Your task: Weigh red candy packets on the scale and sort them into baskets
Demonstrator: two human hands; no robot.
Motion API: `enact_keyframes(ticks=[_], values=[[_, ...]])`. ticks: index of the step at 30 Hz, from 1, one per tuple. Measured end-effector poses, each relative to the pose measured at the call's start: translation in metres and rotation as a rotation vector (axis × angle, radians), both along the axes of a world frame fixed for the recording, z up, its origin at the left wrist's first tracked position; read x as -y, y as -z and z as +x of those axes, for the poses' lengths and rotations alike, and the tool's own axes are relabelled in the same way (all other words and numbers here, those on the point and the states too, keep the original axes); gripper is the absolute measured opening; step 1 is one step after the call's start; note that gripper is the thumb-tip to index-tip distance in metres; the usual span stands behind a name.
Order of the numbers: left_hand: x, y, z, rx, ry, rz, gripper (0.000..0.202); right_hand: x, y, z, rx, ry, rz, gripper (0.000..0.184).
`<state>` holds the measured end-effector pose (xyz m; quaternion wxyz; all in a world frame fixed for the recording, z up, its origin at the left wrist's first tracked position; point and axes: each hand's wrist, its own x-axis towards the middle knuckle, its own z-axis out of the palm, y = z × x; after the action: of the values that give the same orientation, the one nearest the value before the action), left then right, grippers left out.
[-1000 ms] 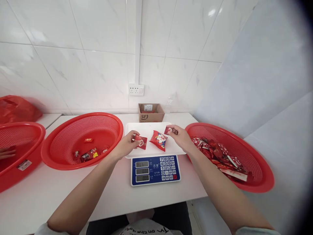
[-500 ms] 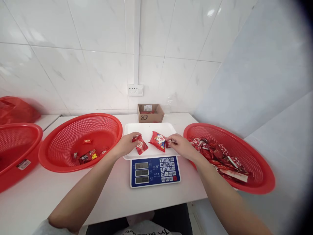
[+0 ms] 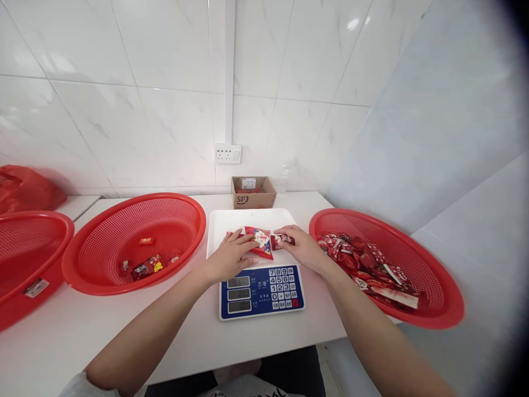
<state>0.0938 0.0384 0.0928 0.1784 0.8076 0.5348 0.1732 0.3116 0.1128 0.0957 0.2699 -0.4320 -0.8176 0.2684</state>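
A white weighing scale (image 3: 217,226) stands in front of me with several red snack packets on its tray. My left hand (image 3: 231,255) curves over the left side of a bright red printed snack packet (image 3: 263,240), fingers on top and thumb at its near edge. A bit of another red packet (image 3: 228,234) peeks out behind that hand, mostly hidden. My right hand (image 3: 303,248) pinches a small dark red packet (image 3: 279,241) between thumb and fingers, close against the printed packet's right side.
To the right, a red basket (image 3: 448,298) holds many red packets. A red basket (image 3: 99,231) with several packets sits at left, another red basket (image 3: 25,275) beyond it. A cardboard box (image 3: 264,199) stands behind the scale, a red bag (image 3: 28,187) at far left.
My left hand has moved right, from the left packet onto the printed one, which has shifted slightly left. My right hand still holds the small dark red packet, now more visible.
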Motion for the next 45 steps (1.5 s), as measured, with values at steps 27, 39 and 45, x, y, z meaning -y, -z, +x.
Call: enact_keyframes(ticks=[27,39,45], values=[[0.009,0.011,0.0,0.018,0.049,0.228,0.032,0.028,0.02,-0.032,0.273,-0.165,0.244,0.038],[0.074,0.029,-0.023,0.356,-0.494,0.439,0.021,-0.014,-0.025,0.08,0.153,0.296,0.113,0.038],[0.09,0.056,-0.027,0.576,-0.89,0.242,0.033,-0.045,0.006,0.135,0.346,0.242,-0.17,0.006]])
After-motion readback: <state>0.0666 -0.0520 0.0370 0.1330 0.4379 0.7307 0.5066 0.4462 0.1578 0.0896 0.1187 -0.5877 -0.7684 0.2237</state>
